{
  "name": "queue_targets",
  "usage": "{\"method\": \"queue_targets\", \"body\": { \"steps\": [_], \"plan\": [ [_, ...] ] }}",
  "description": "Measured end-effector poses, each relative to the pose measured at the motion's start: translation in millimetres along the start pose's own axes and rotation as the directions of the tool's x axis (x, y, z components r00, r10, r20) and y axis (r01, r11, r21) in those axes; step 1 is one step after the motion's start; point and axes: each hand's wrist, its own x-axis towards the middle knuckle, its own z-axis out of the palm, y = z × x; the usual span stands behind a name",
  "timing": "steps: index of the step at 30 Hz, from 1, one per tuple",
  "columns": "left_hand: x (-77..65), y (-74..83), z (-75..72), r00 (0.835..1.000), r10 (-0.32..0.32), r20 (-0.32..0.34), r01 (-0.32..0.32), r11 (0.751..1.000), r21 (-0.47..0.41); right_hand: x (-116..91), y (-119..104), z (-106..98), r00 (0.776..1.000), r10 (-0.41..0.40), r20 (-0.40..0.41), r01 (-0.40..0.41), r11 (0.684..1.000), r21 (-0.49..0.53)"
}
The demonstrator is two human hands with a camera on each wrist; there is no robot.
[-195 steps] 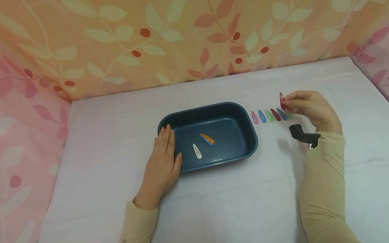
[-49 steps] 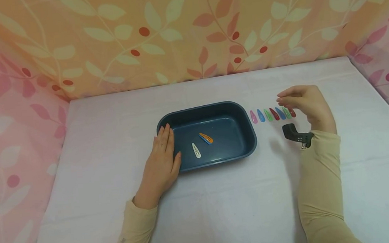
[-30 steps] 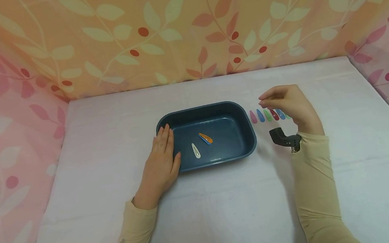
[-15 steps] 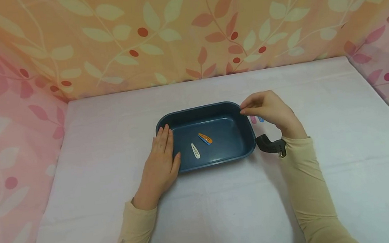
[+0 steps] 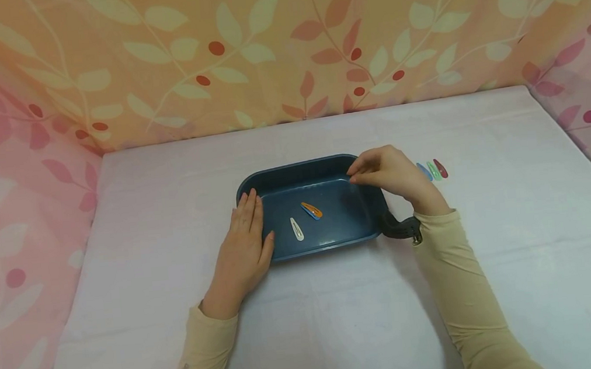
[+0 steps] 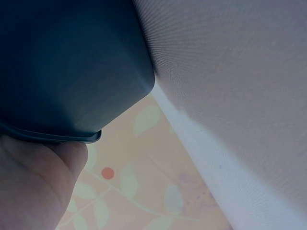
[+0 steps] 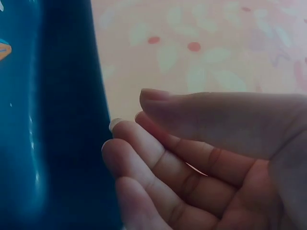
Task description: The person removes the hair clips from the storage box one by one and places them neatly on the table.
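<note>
My left hand (image 5: 241,245) lies with straight fingers over the left rim of a dark blue rectangular tray (image 5: 340,210). In the left wrist view, part of that hand (image 6: 38,182) shows against the tray's rim. Inside the tray are a white snap hair clip (image 5: 297,229) and an orange hair clip (image 5: 312,210) lying over a blue one. My right hand (image 5: 392,176) hangs over the tray's right end. The right wrist view shows its loosely bent fingers (image 7: 139,191) with nothing between them and the thumb.
Right of the tray, a blue clip (image 5: 424,172), a green clip (image 5: 434,170) and a red clip (image 5: 440,168) lie in a row on the white cloth (image 5: 308,324). The right hand hides the row's left part. A black wrist mount (image 5: 402,227) overlaps the tray's right edge.
The red clip, earlier pinched in my right hand, now lies at the row's right end. That hand has moved left from the row to over the tray. My left hand stays put.
</note>
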Motion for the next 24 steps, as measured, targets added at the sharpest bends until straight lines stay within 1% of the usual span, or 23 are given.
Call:
{"method": "queue_targets", "body": {
  "steps": [4,11,20,24],
  "plan": [
    [0.1,-0.6,0.7,1.0,0.004,-0.004,-0.004,1.0,0.004,3,-1,6,1.0,0.003,0.011,-0.003,1.0,-0.02],
    [0.0,-0.6,-0.8,1.0,0.001,0.0,-0.001,1.0,0.008,5,-3,13,0.999,-0.005,0.04,0.006,1.0,-0.012],
    [-0.2,0.1,-1.7,1.0,-0.007,0.013,0.006,1.0,0.008,8,-4,19,0.997,-0.051,0.065,0.054,0.998,-0.042],
    [-0.7,0.6,-2.2,1.0,0.001,-0.005,-0.001,1.0,0.003,9,-6,22,0.995,-0.06,0.074,0.063,0.997,-0.045]
  ]
}}
